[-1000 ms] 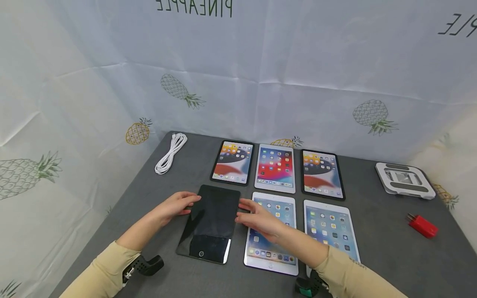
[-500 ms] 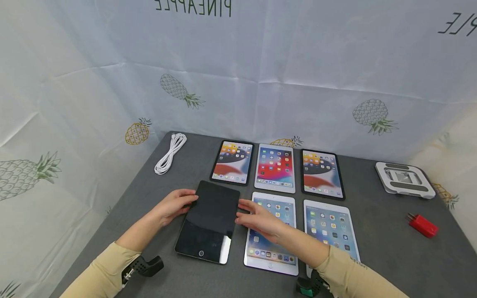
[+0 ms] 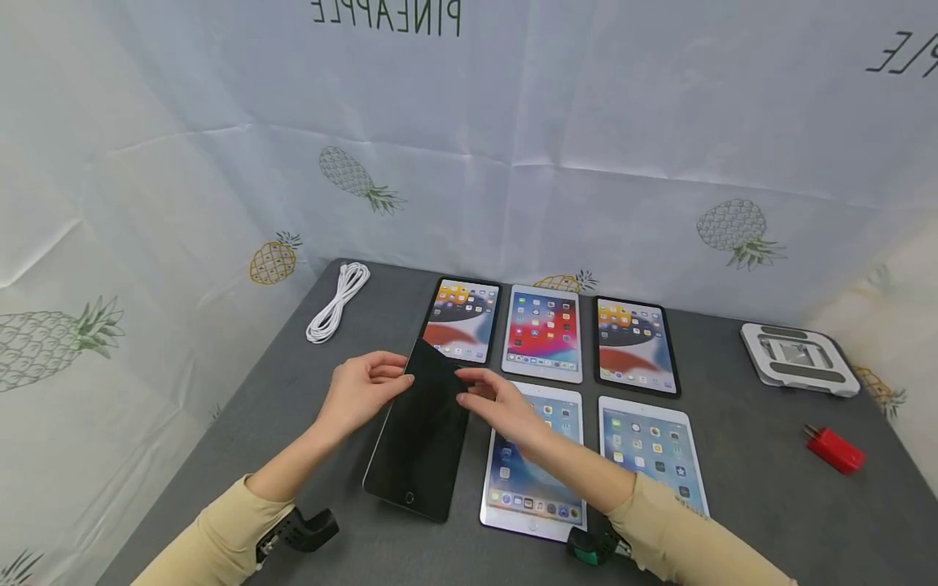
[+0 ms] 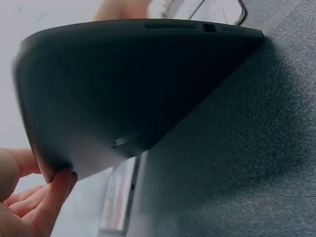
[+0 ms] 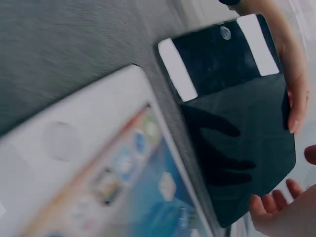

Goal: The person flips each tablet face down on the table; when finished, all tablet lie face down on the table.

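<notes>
A black tablet [image 3: 421, 439] with a dark screen and a round home button leans up off the grey table, its far left edge raised. My left hand [image 3: 366, 387] grips its upper left edge, thumb on the screen side. In the left wrist view the left fingers [image 4: 47, 202] curl behind the tablet's dark back [image 4: 98, 103]. My right hand [image 3: 506, 407] is by the upper right corner with fingers loosely bent and apart. The right wrist view shows the right fingers [image 5: 276, 202] close to the tablet's top edge, not wrapped round it.
White tablets [image 3: 535, 513] [image 3: 652, 448] lie lit to the right. Behind them are a black-framed tablet [image 3: 465, 317], a white one [image 3: 542, 334] and another black-framed one [image 3: 635, 342]. A white cable [image 3: 337, 301], a folding stand [image 3: 799, 356] and a red charger [image 3: 835, 450] lie farther out.
The black tablet's left side has risen and the tablet has tilted towards the right. My left hand has moved up and right with it; the right hand has shifted slightly away from me.
</notes>
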{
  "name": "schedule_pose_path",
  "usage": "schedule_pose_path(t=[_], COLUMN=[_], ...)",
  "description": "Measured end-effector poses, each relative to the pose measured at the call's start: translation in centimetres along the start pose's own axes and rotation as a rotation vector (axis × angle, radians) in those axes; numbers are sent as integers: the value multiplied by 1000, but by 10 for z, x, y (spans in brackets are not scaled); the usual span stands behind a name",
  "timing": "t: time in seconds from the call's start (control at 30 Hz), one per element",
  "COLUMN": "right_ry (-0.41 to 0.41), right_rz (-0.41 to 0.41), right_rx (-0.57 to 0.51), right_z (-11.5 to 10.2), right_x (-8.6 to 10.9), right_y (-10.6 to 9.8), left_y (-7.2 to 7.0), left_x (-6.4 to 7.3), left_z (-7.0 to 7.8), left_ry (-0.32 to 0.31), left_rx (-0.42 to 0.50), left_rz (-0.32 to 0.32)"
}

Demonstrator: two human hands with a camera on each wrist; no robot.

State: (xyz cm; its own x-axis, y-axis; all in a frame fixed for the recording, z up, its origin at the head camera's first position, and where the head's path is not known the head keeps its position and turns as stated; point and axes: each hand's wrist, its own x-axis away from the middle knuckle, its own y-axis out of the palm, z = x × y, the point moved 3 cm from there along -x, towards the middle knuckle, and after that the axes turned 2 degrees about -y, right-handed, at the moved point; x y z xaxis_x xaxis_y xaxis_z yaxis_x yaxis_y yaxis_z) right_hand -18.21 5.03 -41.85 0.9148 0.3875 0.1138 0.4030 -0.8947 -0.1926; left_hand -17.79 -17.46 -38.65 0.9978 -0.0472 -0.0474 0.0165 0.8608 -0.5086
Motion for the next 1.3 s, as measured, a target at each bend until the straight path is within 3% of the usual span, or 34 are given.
schedule_pose_path(t=[0.2,0.37,0.5,0.7,0.8,0.93,1.03,1.13,1.23,1.3], right_ry=[-159,-120,-76,-83,-92,-104,-112,-124,-130,-134], right_rz=[84,113,128,154,168,175,179,176,174,172], right_rx=[31,39,-7,-110,-139,-179,-216,-264,-291,-293], right_z=[-21,-24,-21,-19,-18,-17,-15,-12,-9,-7], right_x=[-33,-49,-55,-55,-55,-54,-52,-50,-48,-47], right_y=[4,9,11,11,8,5,1,-4,-7,-9], left_y=[8,17,22,29,33,39,44,49,53,55], left_x=[2,3,4,10,14,20,26,31,36,38], left_z=[18,26,27,28,27,23,20,18,18,18], left_ry=[106,177,193,184,232,412,592,730,804,832], left_rx=[-52,-69,-53,40,105,143,100,41,7,-14], left_rz=[47,35,13,-22,-50,-153,-283,-427,-541,-577])
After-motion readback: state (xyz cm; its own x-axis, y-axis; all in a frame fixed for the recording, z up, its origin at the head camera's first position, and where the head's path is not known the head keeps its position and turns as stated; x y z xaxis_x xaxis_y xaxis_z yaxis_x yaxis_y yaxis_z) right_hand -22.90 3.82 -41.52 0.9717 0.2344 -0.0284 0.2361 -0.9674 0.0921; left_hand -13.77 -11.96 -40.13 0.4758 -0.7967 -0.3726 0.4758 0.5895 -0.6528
